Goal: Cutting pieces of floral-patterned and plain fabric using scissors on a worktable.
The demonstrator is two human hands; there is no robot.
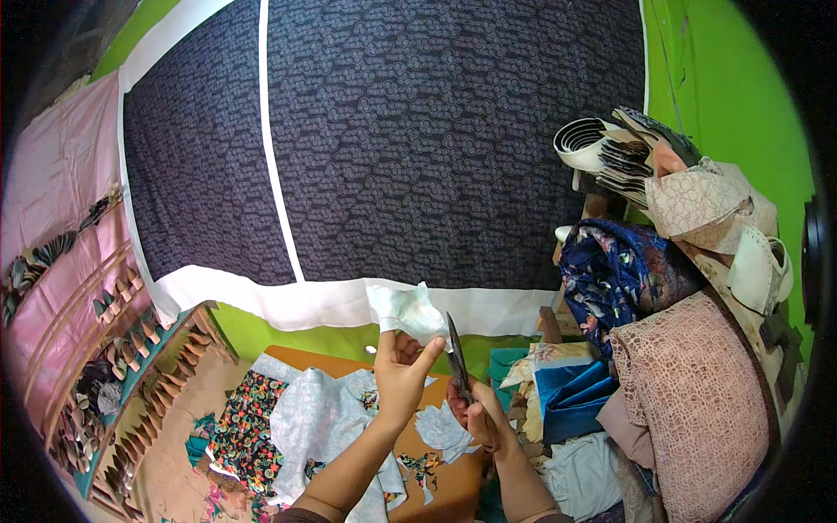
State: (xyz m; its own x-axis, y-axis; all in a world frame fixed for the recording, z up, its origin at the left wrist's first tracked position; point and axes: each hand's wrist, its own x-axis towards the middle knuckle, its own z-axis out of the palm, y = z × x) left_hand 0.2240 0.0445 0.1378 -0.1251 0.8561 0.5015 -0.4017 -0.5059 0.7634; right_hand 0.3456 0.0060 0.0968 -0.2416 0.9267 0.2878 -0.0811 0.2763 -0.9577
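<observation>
My left hand [401, 370] is closed on a small piece of pale, whitish fabric [405, 309], held up above the table. In my right hand [479, 410] is a pair of dark metal scissors [458, 362], pointing upward with the blades at the right edge of that fabric piece. Whether the blades are parted is hard to make out. Below my hands, an orange-brown table [466, 484] carries a black floral fabric [248, 410] and a larger light grey-white fabric [318, 414]. Cut pale scraps [443, 431] and small floral scraps [425, 471] lie between my forearms.
Shelves with shoe-shaped forms [144, 340] stand at the left. On the right are piled materials: pink lace-patterned fabric [697, 401], blue floral fabric [602, 279], shiny blue fabric [571, 397] and rolled sheets [602, 148]. A dark patterned cloth [436, 139] with white borders hangs ahead.
</observation>
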